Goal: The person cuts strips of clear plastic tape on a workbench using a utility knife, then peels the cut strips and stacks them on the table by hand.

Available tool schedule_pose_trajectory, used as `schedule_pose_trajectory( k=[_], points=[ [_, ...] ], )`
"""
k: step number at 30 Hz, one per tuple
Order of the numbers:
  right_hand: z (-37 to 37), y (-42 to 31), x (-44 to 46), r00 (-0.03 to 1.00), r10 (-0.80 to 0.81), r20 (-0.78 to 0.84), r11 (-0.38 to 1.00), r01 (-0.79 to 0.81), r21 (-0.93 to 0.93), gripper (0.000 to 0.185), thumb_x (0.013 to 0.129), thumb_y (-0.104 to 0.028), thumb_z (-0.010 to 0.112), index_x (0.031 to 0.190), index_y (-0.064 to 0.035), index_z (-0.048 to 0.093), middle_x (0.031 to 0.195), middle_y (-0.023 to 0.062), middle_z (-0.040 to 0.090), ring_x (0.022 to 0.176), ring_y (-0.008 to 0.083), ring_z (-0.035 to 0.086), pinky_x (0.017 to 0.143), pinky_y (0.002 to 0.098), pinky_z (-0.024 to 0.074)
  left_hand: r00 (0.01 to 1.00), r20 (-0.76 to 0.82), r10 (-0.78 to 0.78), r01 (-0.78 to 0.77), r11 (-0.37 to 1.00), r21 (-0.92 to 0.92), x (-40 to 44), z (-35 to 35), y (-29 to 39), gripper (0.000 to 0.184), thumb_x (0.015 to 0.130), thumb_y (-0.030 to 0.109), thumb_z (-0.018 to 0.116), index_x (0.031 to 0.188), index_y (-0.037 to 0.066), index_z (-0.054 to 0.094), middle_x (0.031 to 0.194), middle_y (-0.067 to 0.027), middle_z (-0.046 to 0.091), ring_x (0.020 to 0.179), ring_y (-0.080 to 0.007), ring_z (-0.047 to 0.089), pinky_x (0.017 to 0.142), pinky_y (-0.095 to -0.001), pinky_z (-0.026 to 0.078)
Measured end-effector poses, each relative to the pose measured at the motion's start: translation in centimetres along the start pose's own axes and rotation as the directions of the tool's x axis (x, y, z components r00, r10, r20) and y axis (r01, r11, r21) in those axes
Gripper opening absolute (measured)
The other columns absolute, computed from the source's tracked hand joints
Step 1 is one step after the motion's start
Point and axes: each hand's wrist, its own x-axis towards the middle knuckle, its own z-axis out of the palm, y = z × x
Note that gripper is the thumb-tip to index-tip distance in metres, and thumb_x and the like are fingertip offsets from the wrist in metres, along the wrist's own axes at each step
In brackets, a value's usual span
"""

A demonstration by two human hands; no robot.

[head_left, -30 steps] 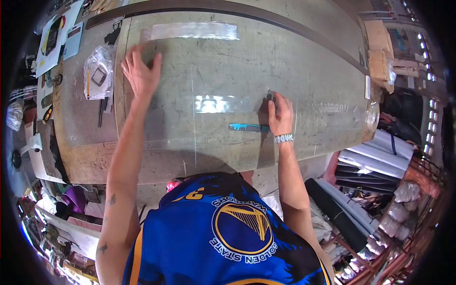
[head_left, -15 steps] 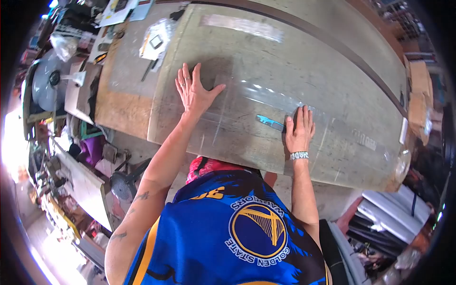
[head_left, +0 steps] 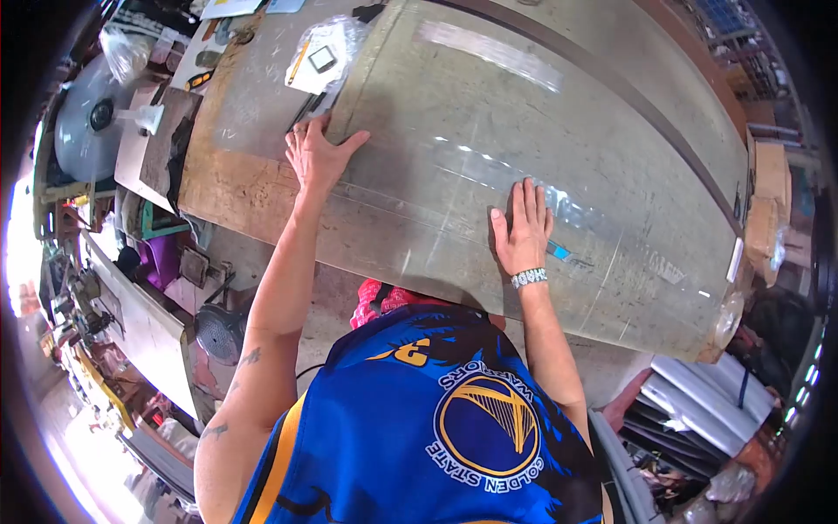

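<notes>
A large transparent sheet point(head_left: 419, 113) lies over the worktable, with glossy reflections across it. My left hand point(head_left: 319, 157) rests at the sheet's left edge, thumb spread from the fingers, holding nothing. Just beyond its fingertips lie dark narrow strips point(head_left: 310, 106). My right hand point(head_left: 524, 231) is laid flat on the sheet, fingers stretched forward, a beaded-looking bracelet on its wrist. Close by its right side is a blue flat object point(head_left: 559, 251), partly hidden by the hand; it looks like a cutter, but I cannot be sure.
A plastic bag with a white card and pencil point(head_left: 319, 59) sits at the table's back left. One long dark bar point(head_left: 628, 96) crosses the far side. At left stands a fan point(head_left: 96, 122); grey rolls point(head_left: 707, 402) are stacked at lower right.
My left hand has moved left to the sheet's edge. My right hand has slid left past the blue object, which now shows on its right. The view has shifted slightly.
</notes>
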Motion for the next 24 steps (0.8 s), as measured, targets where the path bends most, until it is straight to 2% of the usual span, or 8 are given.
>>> schedule_pose_trajectory(
  k=[3,6,7,10,11,17,24],
  points=[
    [0.2,-1.2,0.3,0.999,-0.018,0.049,1.000,0.019,-0.017,0.069,0.104,-0.044,0.057,0.160,-0.0055,0.042,0.169,0.0167,0.036,0.157,0.0412,0.028,0.124,0.0626,0.0223,0.988,-0.107,0.112,-0.117,0.992,-0.046,0.7,0.4,-1.9,0.069,0.072,0.059,0.090,0.116,0.008,0.074,0.117,-0.0115,0.069,0.118,-0.0327,0.056,0.106,-0.0468,0.042],
    [0.2,-1.9,0.5,0.997,-0.031,0.076,0.999,0.034,-0.035,0.070,0.104,-0.043,0.057,0.161,-0.0058,0.041,0.170,0.0166,0.035,0.157,0.0411,0.027,0.124,0.0624,0.0221,0.983,-0.124,0.137,-0.154,0.978,-0.137,1.3,0.8,-3.2,0.060,0.071,0.053,0.093,0.106,0.009,0.073,0.101,-0.0068,0.068,0.102,-0.0286,0.058,0.097,-0.0449,0.044],
    [0.2,-2.2,0.5,0.996,-0.026,0.087,0.999,0.030,-0.041,0.071,0.104,-0.043,0.058,0.161,-0.0061,0.039,0.170,0.0166,0.033,0.158,0.0409,0.026,0.124,0.0622,0.0220,0.979,-0.152,0.136,-0.160,0.975,-0.153,1.4,0.9,-3.3,0.056,0.070,0.050,0.094,0.102,0.009,0.073,0.093,-0.0043,0.064,0.096,-0.0260,0.057,0.093,-0.0433,0.044],
    [0.3,-2.9,0.6,0.995,-0.021,0.094,0.998,0.026,-0.057,0.071,0.104,-0.042,0.058,0.162,-0.0062,0.039,0.171,0.0168,0.033,0.158,0.0410,0.026,0.124,0.0620,0.0221,0.998,0.011,0.064,-0.061,0.980,-0.188,1.7,0.4,-3.4,0.060,0.074,0.053,0.091,0.107,0.008,0.072,0.097,-0.0072,0.068,0.104,-0.0294,0.058,0.099,-0.0438,0.042],
    [0.4,-3.1,0.7,0.995,-0.017,0.096,0.999,0.022,-0.050,0.072,0.104,-0.042,0.059,0.162,-0.0062,0.038,0.171,0.0169,0.033,0.158,0.0411,0.026,0.124,0.0620,0.0220,0.995,-0.042,0.094,-0.101,0.968,-0.230,1.6,0.7,-3.7,0.055,0.074,0.050,0.091,0.105,0.008,0.072,0.092,-0.0055,0.066,0.100,-0.0283,0.058,0.096,-0.0433,0.042],
    [0.5,-4.2,1.1,0.994,0.001,0.114,0.999,0.005,-0.052,0.077,0.101,-0.044,0.062,0.162,-0.0051,0.037,0.171,0.0175,0.031,0.158,0.0415,0.025,0.125,0.0622,0.0215,0.996,-0.048,0.081,-0.092,0.944,-0.318,1.7,0.7,-4.1,0.044,0.075,0.040,0.092,0.101,0.009,0.075,0.088,-0.0030,0.066,0.099,-0.0254,0.058,0.095,-0.0436,0.040],
    [0.2,-4.6,1.1,0.992,-0.008,0.124,1.000,0.012,-0.028,0.075,0.101,-0.041,0.062,0.162,-0.0032,0.037,0.170,0.0201,0.031,0.158,0.0425,0.025,0.125,0.0619,0.0211,0.998,-0.021,0.056,-0.060,0.937,-0.343,1.7,0.4,-4.1,0.039,0.077,0.036,0.091,0.104,0.010,0.077,0.086,-0.0023,0.067,0.099,-0.0244,0.058,0.096,-0.0430,0.040]
  ],
)
